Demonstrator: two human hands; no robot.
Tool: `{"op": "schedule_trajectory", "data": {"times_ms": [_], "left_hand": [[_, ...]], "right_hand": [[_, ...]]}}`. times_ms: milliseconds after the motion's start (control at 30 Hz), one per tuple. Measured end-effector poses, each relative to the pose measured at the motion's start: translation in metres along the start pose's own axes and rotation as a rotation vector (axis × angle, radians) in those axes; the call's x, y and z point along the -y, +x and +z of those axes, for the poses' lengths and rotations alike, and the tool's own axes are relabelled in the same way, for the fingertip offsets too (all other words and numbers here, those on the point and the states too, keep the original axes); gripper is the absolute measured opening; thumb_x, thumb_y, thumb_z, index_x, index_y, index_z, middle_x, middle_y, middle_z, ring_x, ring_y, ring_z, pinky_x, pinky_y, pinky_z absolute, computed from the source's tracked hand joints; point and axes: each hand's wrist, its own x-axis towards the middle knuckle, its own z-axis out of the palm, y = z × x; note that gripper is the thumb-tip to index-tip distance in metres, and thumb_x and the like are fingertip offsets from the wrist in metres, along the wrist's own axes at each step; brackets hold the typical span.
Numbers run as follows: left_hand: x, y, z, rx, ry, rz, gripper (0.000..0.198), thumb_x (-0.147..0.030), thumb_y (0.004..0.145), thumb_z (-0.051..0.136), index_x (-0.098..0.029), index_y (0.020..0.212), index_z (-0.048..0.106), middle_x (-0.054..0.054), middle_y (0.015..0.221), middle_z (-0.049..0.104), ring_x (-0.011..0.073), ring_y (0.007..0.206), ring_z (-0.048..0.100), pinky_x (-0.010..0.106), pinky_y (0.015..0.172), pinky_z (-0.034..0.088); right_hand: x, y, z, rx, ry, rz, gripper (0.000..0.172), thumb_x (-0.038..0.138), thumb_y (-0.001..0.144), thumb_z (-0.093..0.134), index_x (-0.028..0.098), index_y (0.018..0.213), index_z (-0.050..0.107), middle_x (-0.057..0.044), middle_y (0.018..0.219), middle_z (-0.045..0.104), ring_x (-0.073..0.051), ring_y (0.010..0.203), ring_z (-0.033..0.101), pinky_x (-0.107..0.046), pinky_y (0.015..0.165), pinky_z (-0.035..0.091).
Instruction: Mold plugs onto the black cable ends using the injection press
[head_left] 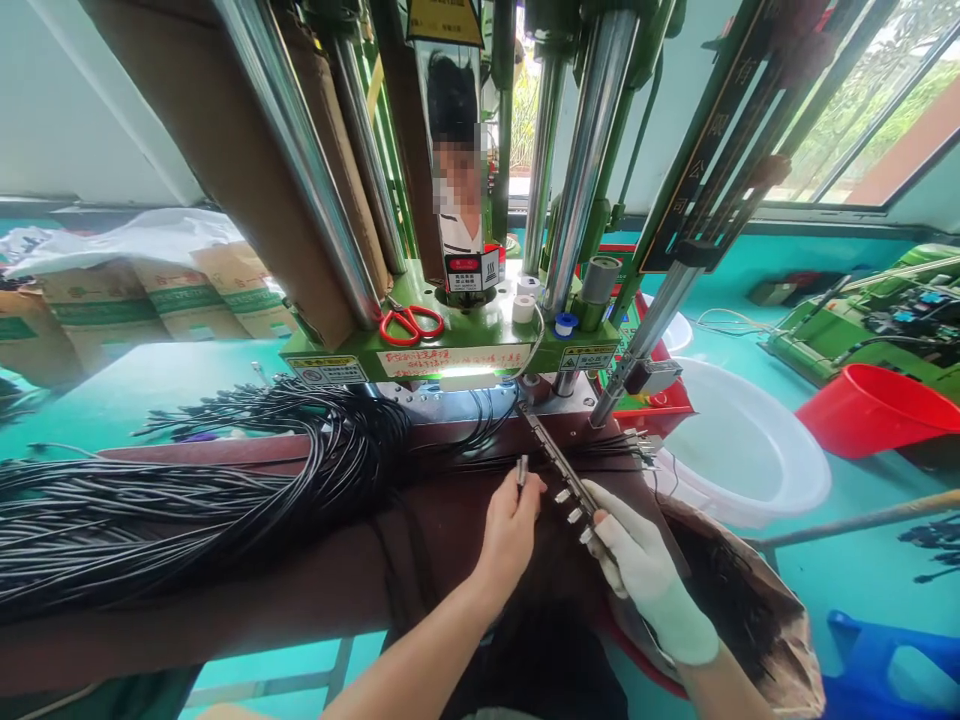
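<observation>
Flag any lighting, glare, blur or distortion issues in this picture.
Head view: daylight washes out parts of the window; head view: a white light glares under the green machine; head view: metal posts splay toward the top, likely wide-angle distortion; head view: pixelation hides part of a reflection; head view: left hand and right hand look reasonably clear.

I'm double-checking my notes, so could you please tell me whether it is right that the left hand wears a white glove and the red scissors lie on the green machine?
Not quite: the head view shows the white glove on the right hand; the left hand is bare. The red scissors do lie on the green machine.
</observation>
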Motion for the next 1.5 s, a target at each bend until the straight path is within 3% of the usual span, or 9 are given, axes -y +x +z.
{"op": "schedule_trajectory", "data": {"times_ms": [100,167,300,533,867,1033,1200,1300,1500], "left_hand": [[-0.005,-0.001,-0.001,-0.037,-0.136,-0.069,0.029,-0.049,0.082,0.043,-0.022,0.074,0.036,-0.01,0.054,0.028,0.0046,0.042,0.022,0.016,0.038,0.019],[-0.007,-0.002,-0.001,0.014,-0.179,-0.096,0.03,-0.047,0.08,0.047,-0.022,0.071,0.033,-0.01,0.053,0.027,0.0038,0.041,0.02,0.016,0.037,0.018],[-0.011,-0.003,0.001,0.145,-0.142,-0.199,0.031,-0.045,0.073,0.057,-0.018,0.067,0.044,-0.01,0.048,0.031,0.0026,0.038,0.024,0.017,0.035,0.017],[-0.013,-0.001,-0.006,0.193,-0.191,-0.345,0.037,-0.051,0.066,0.062,-0.018,0.061,0.046,-0.013,0.038,0.02,0.0015,0.033,0.01,0.018,0.033,0.005],[-0.015,0.001,-0.01,0.257,-0.227,-0.359,0.039,-0.052,0.064,0.064,-0.017,0.059,0.047,-0.013,0.036,0.021,0.0005,0.031,0.011,0.018,0.033,0.005],[-0.009,0.002,-0.012,0.25,-0.187,-0.322,0.037,-0.05,0.067,0.061,-0.018,0.058,0.045,-0.013,0.035,0.019,0.001,0.031,0.01,0.018,0.032,0.007],[-0.005,0.003,-0.013,0.053,-0.103,-0.133,0.034,-0.053,0.075,0.051,-0.02,0.075,0.044,-0.011,0.047,0.031,0.002,0.035,0.024,0.014,0.033,0.017],[-0.009,0.005,-0.015,-0.038,-0.11,-0.102,0.033,-0.053,0.078,0.046,-0.022,0.074,0.037,-0.012,0.048,0.032,0.0023,0.035,0.022,0.014,0.032,0.015],[-0.016,0.007,-0.019,0.114,-0.169,-0.266,0.037,-0.053,0.066,0.06,-0.02,0.067,0.043,-0.014,0.041,0.021,0.0008,0.033,0.012,0.015,0.032,0.007]], "right_hand": [[0.006,-0.003,0.001,-0.001,0.006,-0.007,0.057,0.046,0.082,0.049,0.014,0.129,0.042,0.003,0.058,0.051,-0.001,0.031,0.028,-0.016,0.03,0.018],[0.01,-0.005,0.001,0.007,-0.001,-0.002,0.054,0.044,0.083,0.048,0.014,0.128,0.043,0.002,0.059,0.051,-0.001,0.033,0.028,-0.016,0.031,0.017],[0.014,-0.009,0.001,0.021,-0.012,0.016,0.053,0.042,0.084,0.048,0.013,0.128,0.043,0.002,0.059,0.051,-0.001,0.035,0.028,-0.016,0.033,0.016],[0.008,-0.006,-0.004,0.062,-0.034,0.03,0.058,0.045,0.082,0.049,0.012,0.129,0.042,0.001,0.059,0.052,-0.002,0.033,0.029,-0.017,0.032,0.017],[0.005,-0.003,-0.008,0.076,-0.062,0.056,0.064,0.051,0.078,0.053,0.014,0.13,0.043,0.001,0.059,0.054,-0.002,0.033,0.03,-0.018,0.031,0.019],[-0.007,0.001,-0.01,0.136,-0.149,-0.062,0.063,0.051,0.08,0.051,0.013,0.129,0.044,0.0,0.057,0.054,-0.003,0.035,0.03,-0.019,0.033,0.019],[-0.001,-0.002,-0.005,0.074,-0.054,0.033,0.062,0.05,0.078,0.055,0.014,0.127,0.047,-0.002,0.063,0.056,-0.005,0.04,0.037,-0.018,0.034,0.021],[0.005,-0.004,-0.004,0.043,-0.029,0.043,0.058,0.047,0.078,0.055,0.015,0.126,0.047,0.001,0.06,0.053,-0.004,0.039,0.033,-0.017,0.034,0.019],[0.009,-0.005,-0.008,0.126,-0.079,0.042,0.057,0.044,0.082,0.05,0.013,0.129,0.043,0.003,0.058,0.048,-0.002,0.036,0.027,-0.018,0.035,0.017]]}}
